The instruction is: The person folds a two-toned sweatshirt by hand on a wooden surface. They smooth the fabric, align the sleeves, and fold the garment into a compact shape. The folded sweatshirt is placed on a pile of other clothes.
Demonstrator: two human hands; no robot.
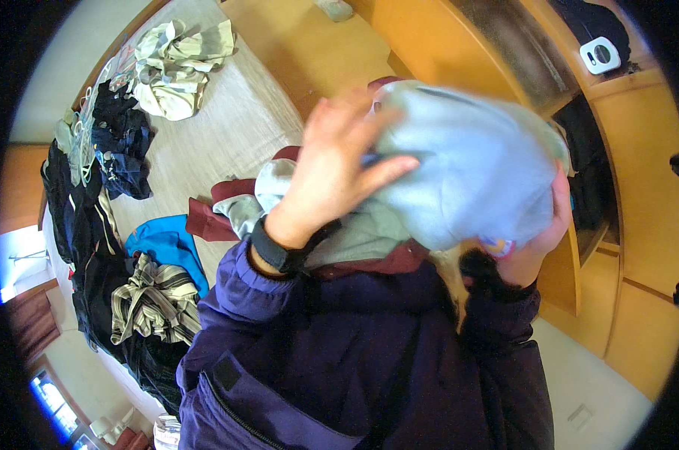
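A light grey sweatshirt [457,163] with maroon trim is bunched up in front of my body. My right hand [542,242] grips its right edge, thumb at the side, near a small round badge [497,246]. Over its left part, my left hand [339,163] is spread with thumb and fingers apart. Those fingers are blurred, so whether they touch the cloth is unclear. A maroon cuff [207,219] and more grey folds hang out to the left beneath my left forearm. Both wrists wear black bands.
On the bed [244,101] lie a cream garment [173,98], dark clothes [120,143], a blue garment [168,239], a striped cloth [154,298] and several hangers [83,140]. At right, a wooden cabinet [638,169] holds dark clothing [584,163]; a white device [600,55] sits above.
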